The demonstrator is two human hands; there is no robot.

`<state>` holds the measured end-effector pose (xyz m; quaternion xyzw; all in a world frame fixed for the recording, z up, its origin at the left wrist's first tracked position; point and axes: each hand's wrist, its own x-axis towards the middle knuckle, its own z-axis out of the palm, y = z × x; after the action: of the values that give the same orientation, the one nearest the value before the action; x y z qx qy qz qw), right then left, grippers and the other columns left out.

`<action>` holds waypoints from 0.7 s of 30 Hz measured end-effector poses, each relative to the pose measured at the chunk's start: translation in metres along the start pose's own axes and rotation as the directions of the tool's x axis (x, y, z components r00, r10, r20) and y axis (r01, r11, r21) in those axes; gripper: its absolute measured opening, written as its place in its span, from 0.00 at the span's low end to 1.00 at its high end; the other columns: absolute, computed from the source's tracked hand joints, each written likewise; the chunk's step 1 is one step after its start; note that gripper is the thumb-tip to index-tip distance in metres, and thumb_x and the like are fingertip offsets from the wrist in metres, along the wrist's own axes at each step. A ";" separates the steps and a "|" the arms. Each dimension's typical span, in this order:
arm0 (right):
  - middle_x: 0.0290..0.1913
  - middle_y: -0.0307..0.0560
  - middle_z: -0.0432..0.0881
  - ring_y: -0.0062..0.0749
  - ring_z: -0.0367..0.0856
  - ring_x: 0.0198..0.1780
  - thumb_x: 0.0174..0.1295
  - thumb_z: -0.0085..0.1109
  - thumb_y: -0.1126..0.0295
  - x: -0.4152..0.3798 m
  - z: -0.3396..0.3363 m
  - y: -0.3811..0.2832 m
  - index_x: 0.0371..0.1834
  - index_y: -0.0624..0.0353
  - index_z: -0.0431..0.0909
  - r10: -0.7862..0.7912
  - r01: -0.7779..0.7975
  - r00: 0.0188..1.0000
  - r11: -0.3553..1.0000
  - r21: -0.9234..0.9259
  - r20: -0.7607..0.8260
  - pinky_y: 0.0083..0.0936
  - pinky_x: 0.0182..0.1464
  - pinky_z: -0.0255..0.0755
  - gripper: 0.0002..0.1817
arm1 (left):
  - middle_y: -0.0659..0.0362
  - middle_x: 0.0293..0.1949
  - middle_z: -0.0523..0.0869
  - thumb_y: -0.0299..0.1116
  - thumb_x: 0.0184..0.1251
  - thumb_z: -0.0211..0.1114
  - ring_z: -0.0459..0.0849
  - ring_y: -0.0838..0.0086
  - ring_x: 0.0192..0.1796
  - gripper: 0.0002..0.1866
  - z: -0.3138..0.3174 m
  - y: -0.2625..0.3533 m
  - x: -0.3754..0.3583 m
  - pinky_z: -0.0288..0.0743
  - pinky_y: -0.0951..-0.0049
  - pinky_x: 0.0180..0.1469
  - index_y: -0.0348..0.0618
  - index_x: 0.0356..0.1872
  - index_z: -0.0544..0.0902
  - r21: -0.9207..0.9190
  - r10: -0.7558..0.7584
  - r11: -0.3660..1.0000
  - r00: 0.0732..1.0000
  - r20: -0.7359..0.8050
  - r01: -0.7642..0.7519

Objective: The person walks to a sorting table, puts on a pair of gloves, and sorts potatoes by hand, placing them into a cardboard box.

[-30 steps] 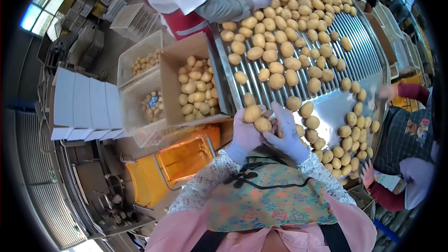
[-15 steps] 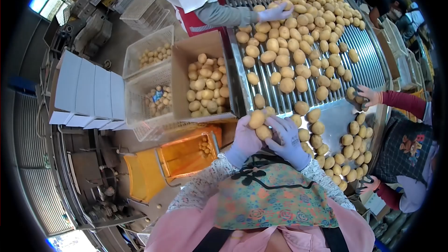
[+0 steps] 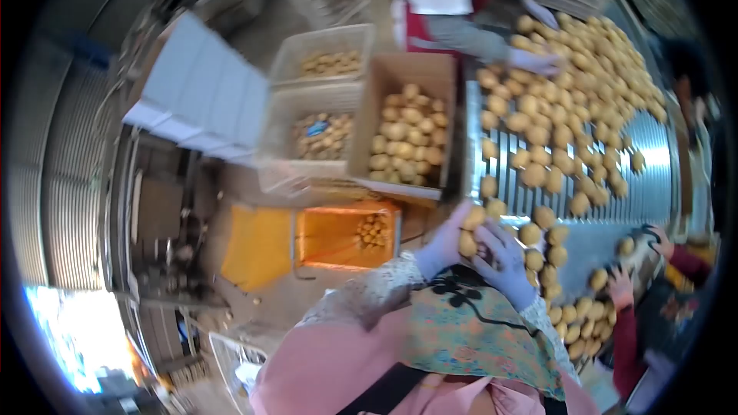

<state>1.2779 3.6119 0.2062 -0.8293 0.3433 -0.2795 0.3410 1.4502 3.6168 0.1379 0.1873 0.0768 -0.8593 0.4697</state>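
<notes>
- Clamping two round tan potatoes (image 3: 467, 244) in the grip of the lavender-gloved left hand (image 3: 440, 252), at the near left corner of the steel roller counter (image 3: 582, 240).
- Curling the lavender-gloved right hand (image 3: 503, 261) close beside; too blurred to tell whether gripping anything.
- Partly sorted, as far as visible: many loose tan potatoes (image 3: 560, 134) left, heaped toward the far edge, with rows and a cluster toward the near edge.
- Already placed beyond the left edge: potatoes in an open brown cardboard box (image 3: 415, 68), translucent plastic crates (image 3: 319, 87) and an orange bin (image 3: 327, 237).
- Reaching in from the right edge: a co-worker's hands (image 3: 621, 289); over the heap, another co-worker's gloved hands (image 3: 536, 61).
</notes>
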 end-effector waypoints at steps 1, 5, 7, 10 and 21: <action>0.64 0.55 0.78 0.50 0.78 0.61 0.55 0.70 0.68 -0.001 0.002 -0.001 0.66 0.58 0.75 0.081 -0.090 0.994 0.985 0.147 0.067 0.39 0.63 0.70 0.32 | 0.56 0.38 0.85 0.63 0.77 0.47 0.85 0.66 0.34 0.32 -0.018 0.001 0.002 0.82 0.68 0.30 0.40 0.53 0.77 0.029 -0.002 1.000 1.000 0.026 0.001; 0.65 0.56 0.76 0.49 0.76 0.64 0.57 0.69 0.71 0.005 -0.002 -0.006 0.69 0.56 0.73 0.043 -0.045 0.992 0.999 0.012 0.116 0.38 0.66 0.69 0.33 | 0.63 0.32 0.80 0.62 0.78 0.49 0.78 0.73 0.32 0.29 0.005 0.009 -0.032 0.77 0.72 0.35 0.44 0.55 0.77 0.133 0.101 0.985 0.993 0.058 -0.107; 0.65 0.56 0.76 0.49 0.75 0.65 0.59 0.67 0.71 0.001 0.000 0.006 0.68 0.57 0.74 0.046 -0.052 0.991 0.997 0.049 0.122 0.39 0.67 0.68 0.30 | 0.65 0.33 0.78 0.60 0.78 0.50 0.76 0.75 0.32 0.27 0.006 0.015 -0.051 0.74 0.73 0.37 0.47 0.58 0.76 0.246 0.130 0.964 0.987 -0.096 -0.103; 0.65 0.57 0.75 0.48 0.75 0.65 0.61 0.65 0.71 0.000 -0.003 0.015 0.65 0.59 0.76 0.138 -0.135 0.981 0.990 -0.026 0.137 0.37 0.67 0.68 0.26 | 0.63 0.39 0.81 0.54 0.79 0.53 0.78 0.74 0.34 0.23 -0.015 0.020 -0.066 0.76 0.71 0.37 0.53 0.63 0.75 0.170 0.214 0.968 0.961 -0.176 -0.184; 0.63 0.58 0.78 0.51 0.78 0.61 0.60 0.62 0.72 -0.056 -0.017 0.051 0.60 0.63 0.78 0.263 -0.263 0.964 0.965 -0.010 -0.038 0.38 0.64 0.71 0.23 | 0.59 0.32 0.83 0.56 0.76 0.56 0.81 0.66 0.31 0.22 -0.047 0.074 -0.099 0.76 0.65 0.31 0.47 0.53 0.78 0.234 0.300 0.946 0.882 -0.364 -0.225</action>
<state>1.2122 3.6205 0.1650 -0.7738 0.4584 -0.2441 0.3626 1.5723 3.6681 0.1368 0.4080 0.0634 -0.7353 0.5374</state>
